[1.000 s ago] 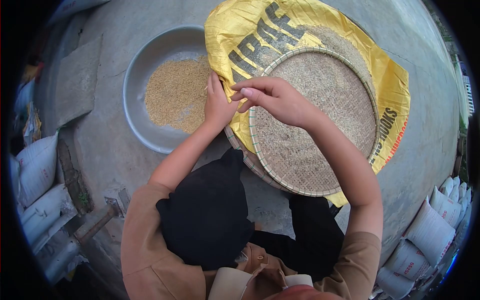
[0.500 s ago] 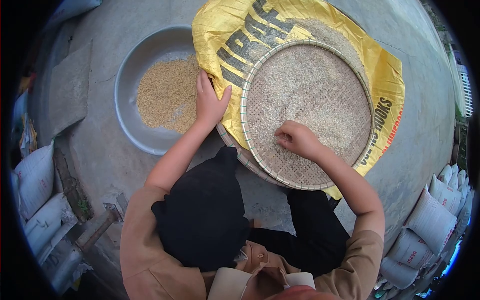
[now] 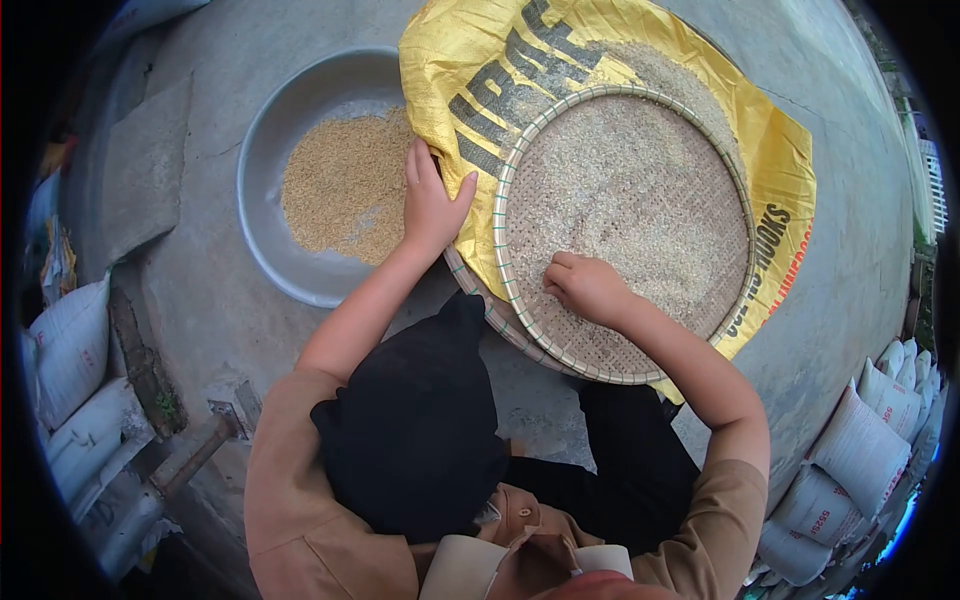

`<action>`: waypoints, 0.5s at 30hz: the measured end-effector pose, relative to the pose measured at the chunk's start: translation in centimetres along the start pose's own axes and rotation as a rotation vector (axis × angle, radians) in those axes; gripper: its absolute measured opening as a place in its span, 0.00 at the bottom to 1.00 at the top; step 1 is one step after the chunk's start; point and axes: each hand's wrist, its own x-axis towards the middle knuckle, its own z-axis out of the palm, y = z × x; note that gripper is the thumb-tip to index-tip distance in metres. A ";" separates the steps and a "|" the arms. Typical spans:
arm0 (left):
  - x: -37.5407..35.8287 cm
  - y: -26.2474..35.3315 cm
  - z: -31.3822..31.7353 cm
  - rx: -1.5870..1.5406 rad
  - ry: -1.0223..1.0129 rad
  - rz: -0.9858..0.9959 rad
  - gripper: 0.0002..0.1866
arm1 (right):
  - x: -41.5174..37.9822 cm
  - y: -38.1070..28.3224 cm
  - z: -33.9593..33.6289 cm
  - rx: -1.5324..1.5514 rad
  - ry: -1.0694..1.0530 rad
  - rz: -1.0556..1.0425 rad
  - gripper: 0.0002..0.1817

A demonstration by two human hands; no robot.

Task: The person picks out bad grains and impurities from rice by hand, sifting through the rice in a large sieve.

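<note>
A round woven bamboo tray [image 3: 690,270] holds a thin spread of pale grain [image 3: 610,190]. Over its lower left part, my right hand [image 3: 592,288] is closed, thumb and fingertips drawn together at the grain; anything between them is hidden. The tray rests on a yellow plastic sack [image 3: 450,60] with black lettering, which lies over a second, larger woven tray [image 3: 510,325]. My left hand [image 3: 435,208] grips the sack at the left edge of this lower tray, its thumb on top and its fingers along the outside.
Left of the sack stands a wide metal basin [image 3: 262,235] holding golden unhusked grain [image 3: 340,180]. More grain [image 3: 665,72] lies on the sack behind the upper tray. Filled white sacks [image 3: 862,440] are stacked at right, others [image 3: 70,340] at left. A dark cloth [image 3: 410,420] covers much of the lower middle.
My right hand has shifted slightly left and toward me over the tray, its fingertips tucked closer together. My left hand keeps its place on the sack. The whole view has shifted slightly.
</note>
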 end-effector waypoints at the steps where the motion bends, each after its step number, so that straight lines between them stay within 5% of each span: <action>1: 0.0 0.0 0.0 -0.002 -0.005 0.006 0.46 | 0.0 0.0 0.0 -0.037 0.001 -0.004 0.05; 8: 0.0 -0.2 0.1 -0.021 0.002 0.003 0.46 | -0.3 0.1 -1.0 0.080 0.076 0.031 0.05; 15: 0.0 -0.1 0.1 -0.023 -0.001 -0.008 0.46 | 0.1 1.8 -2.7 0.551 -0.002 0.387 0.05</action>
